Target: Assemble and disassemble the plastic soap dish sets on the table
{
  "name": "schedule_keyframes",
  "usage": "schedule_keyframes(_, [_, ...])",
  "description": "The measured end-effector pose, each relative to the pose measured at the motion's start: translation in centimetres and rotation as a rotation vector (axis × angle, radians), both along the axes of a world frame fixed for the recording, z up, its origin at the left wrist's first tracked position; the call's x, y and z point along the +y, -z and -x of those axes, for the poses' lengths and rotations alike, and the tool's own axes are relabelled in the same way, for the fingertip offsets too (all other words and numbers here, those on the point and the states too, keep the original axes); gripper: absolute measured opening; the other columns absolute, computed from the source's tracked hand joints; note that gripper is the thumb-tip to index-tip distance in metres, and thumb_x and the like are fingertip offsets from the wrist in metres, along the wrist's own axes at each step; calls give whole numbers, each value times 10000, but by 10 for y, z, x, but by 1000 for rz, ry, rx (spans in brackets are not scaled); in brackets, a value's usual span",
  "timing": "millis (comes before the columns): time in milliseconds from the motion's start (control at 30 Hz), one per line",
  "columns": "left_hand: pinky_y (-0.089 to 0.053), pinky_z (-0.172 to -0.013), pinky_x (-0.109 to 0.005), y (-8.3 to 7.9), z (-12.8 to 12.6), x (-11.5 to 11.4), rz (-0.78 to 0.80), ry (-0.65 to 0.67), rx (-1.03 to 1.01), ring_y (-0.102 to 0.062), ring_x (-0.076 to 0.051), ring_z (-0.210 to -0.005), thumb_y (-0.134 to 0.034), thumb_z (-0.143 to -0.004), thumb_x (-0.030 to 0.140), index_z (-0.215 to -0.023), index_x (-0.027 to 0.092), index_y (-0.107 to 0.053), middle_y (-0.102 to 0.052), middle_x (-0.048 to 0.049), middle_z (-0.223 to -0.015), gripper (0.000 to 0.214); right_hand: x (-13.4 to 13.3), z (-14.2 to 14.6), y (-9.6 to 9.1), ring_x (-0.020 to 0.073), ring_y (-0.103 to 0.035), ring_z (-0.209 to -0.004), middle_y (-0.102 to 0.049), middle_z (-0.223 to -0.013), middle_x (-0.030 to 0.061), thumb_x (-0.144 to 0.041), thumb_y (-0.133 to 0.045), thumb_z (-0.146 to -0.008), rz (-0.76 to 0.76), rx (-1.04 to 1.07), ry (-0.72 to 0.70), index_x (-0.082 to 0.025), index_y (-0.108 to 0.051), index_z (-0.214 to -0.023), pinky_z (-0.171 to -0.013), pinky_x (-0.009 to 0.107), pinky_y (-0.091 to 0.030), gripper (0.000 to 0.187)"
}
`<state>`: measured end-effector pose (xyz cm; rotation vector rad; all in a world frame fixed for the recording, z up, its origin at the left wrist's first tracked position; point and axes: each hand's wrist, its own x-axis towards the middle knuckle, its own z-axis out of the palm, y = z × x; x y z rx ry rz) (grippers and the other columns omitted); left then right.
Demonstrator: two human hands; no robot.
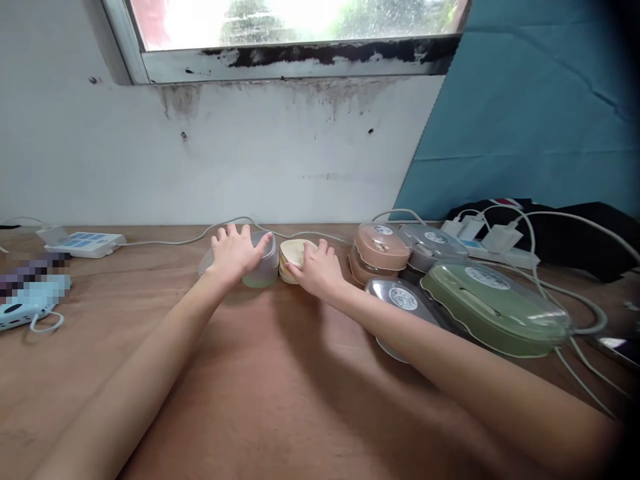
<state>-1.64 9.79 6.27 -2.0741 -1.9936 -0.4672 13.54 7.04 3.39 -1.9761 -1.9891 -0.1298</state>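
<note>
My left hand (234, 255), its fingers spread, rests over a group of translucent plastic containers at the back of the table. Its thumb reaches across the top of a greyish container (269, 261) with a pale green bottom. Part of a clear container (204, 261) shows at the left of that hand; the rest is hidden beneath it. Just to the right stands a small cream-yellow container (294, 250), beside the greyish one. My right hand (320, 270) grips its right side, thumb at the front and index finger over the top edge.
Lidded boxes stand at right: stacked pink ones (383, 250), a grey one (433, 243), a dark grey one (400, 300) and a large green one (495, 303). White cables run behind to power strips (87, 244). A light blue device (37, 303) lies at left.
</note>
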Motion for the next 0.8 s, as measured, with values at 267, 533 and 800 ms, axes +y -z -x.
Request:
schedule_keyframes(267, [-351, -887, -480, -5, 2, -1, -3, 23, -20, -458, -377, -1100, -227, -863, 586, -1199, 105, -518, -508, -215, -1188, 655, 5, 10, 12, 352, -493, -1014, -497, -1114, 276, -516, -462, -822, 26, -56, 6, -17, -502, -1099, -769, 384, -411, 572])
schedule_keyframes(533, [-357, -895, -475, -9, -8, -12, -6, 75, -4, -443, -367, -1122, -260, -879, 562, -1231, 124, -494, -480, -195, -1233, 609, -25, -14, 3, 387, -372, -1198, -373, -1330, 264, -520, -484, -813, -8, -145, -4, -64, -424, -1256, -892, 438, -353, 638])
schedule_keyframes(800, [-350, -933, -466, -7, -34, -38, -79, 509, 57, -374, -317, -1196, -381, -887, 470, -1217, 130, -487, -428, -182, -1288, 486, -111, -79, 21, 468, -395, -1150, -435, -1269, 309, -443, -479, -824, 16, -381, 63, -80, -475, -1249, -804, 557, -371, 558])
